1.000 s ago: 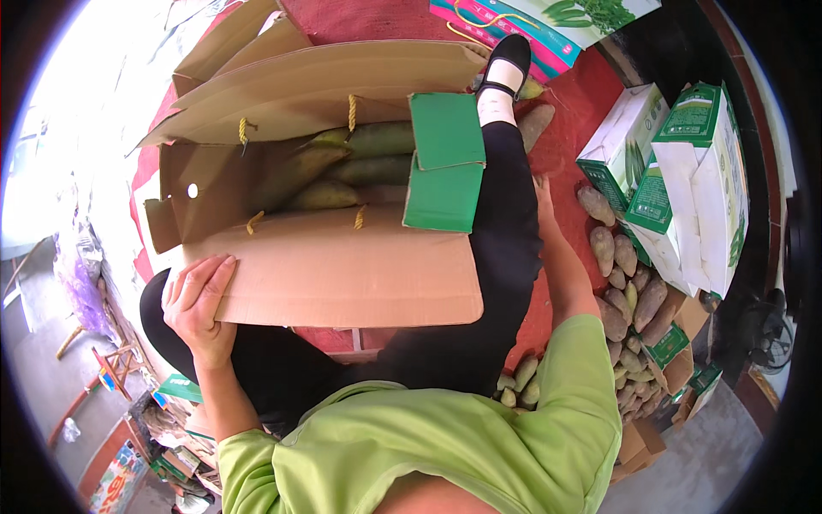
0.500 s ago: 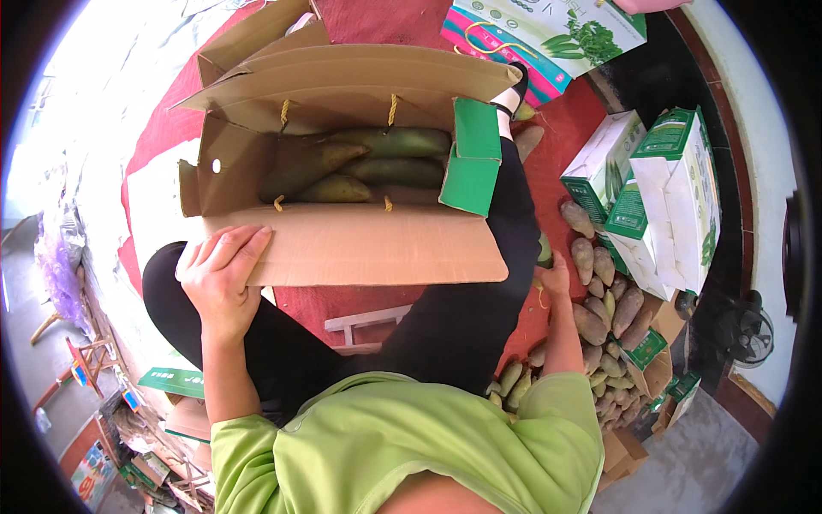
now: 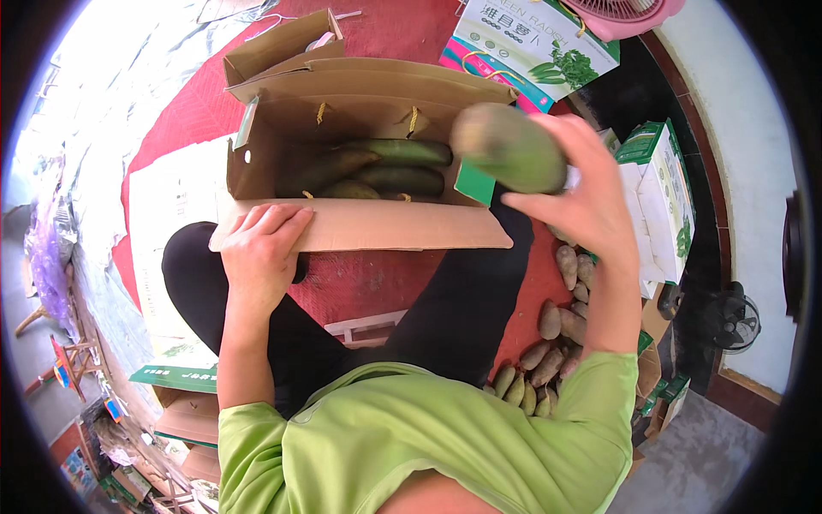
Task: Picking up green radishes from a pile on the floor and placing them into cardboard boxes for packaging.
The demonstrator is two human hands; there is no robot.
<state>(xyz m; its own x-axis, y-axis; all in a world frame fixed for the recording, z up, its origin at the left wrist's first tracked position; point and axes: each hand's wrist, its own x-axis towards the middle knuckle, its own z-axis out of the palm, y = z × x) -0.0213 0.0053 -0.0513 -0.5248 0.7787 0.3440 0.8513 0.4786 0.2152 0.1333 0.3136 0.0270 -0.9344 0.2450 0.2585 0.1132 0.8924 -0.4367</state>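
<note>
An open cardboard box (image 3: 360,90) with yellow rope handles stands in front of me, its flaps folded out. Several long green radishes (image 3: 402,154) lie inside it. My left hand (image 3: 264,244) is closed on the left part of the box's near flap (image 3: 402,227). At the box's right end, my right hand (image 3: 592,193) grips another green radish (image 3: 518,152) above the green end flap (image 3: 473,182). This radish is raised and tilted, its pale, blurred end toward the box. My fingers are around its right end.
More radishes (image 3: 548,360) are heaped on the red carpet (image 3: 360,291) to my right. White-and-green cartons (image 3: 659,197) stand beyond them, near a black fan (image 3: 728,319). A printed carton (image 3: 535,51) and a pink fan (image 3: 621,13) are at the far right.
My right hand has come up from beside my right leg to the box's right end, with a radish in it. My left hand stays on the near flap.
</note>
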